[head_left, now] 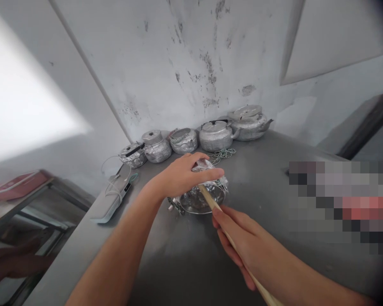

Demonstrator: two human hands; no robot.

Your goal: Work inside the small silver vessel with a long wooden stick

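Note:
A silvery metal pot (202, 199) lies tilted on the grey table, its round mouth turned towards me. My left hand (191, 170) grips it from above, thumb and fingers spread over its upper side. A pale wooden stick (210, 197) is in my right hand (234, 236), fingers wrapped round the shaft. The stick's far end reaches the pot's mouth under my left thumb; whether its tip touches the inside is hidden. A green and white cord (222, 155) lies just behind the pot, and a darker patterned cord (178, 207) shows at its left side.
Several dented metal kettles and pots stand along the wall, among them a lidded kettle (214, 136) and a larger kettle (249, 123) at the right. A flat grey device (113, 199) with a white cable lies at the table's left edge. Further left, a red box (22, 187) rests on a shelf.

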